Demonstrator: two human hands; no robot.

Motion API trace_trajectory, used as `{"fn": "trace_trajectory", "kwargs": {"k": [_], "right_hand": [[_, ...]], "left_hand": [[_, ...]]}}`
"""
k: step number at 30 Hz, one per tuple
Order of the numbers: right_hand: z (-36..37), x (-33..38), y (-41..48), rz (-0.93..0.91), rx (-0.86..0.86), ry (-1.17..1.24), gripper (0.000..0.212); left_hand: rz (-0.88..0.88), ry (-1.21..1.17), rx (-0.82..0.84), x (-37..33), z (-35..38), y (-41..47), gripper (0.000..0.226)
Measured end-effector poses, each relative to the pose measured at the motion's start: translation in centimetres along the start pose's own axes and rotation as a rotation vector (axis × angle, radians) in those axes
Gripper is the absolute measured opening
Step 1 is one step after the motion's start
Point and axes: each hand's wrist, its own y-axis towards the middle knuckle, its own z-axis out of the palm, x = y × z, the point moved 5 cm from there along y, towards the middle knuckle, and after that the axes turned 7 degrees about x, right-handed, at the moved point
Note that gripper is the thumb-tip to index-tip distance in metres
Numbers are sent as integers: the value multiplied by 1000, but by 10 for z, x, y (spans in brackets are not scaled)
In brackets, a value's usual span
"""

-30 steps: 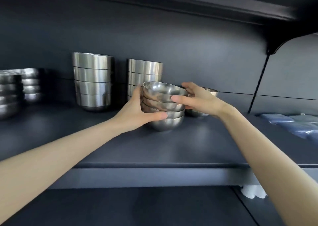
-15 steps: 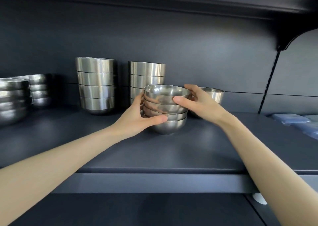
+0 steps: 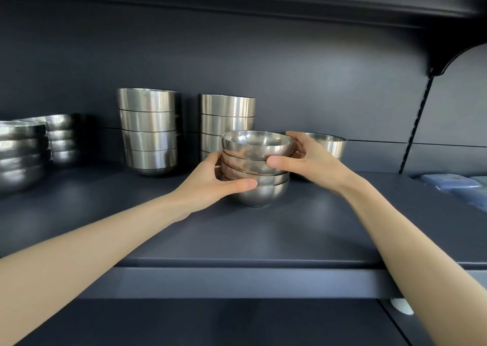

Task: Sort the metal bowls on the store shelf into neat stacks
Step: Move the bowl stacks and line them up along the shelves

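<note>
Change: almost none over the last second. Both hands keep the same grip, and the four-bowl stack (image 3: 250, 165) sits where it was, centre of frame.
Left hand (image 3: 208, 185): curled round the stack's lower left side, thumb across the front.
Right hand (image 3: 313, 161): grasping the upper right side, thumb on the second bowl.
Stack location: on the shelf (image 3: 263, 235), in front of the right tall stack (image 3: 226, 114), near the bowl at right (image 3: 329, 144).
Meaning: we judge this a squaring-up step. The rims look nearly level, and the stack is not yet released.

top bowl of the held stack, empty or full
Empty: the top bowl shows only its bare shiny inside, mouth up.
</note>
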Motion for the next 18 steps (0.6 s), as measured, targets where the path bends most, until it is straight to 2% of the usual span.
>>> {"fn": "trace_trajectory", "kwargs": {"k": [5, 10, 18], "right_hand": [[-1, -1, 1, -14, -17, 6, 113], [-1, -2, -1, -16, -26, 30, 116], [1, -4, -3, -11, -11, 71, 116]], "left_hand": [[3, 6, 2, 0, -1, -1, 56], [15, 4, -6, 0, 0, -1, 46], [24, 6, 4, -2, 1, -2, 43]]}}
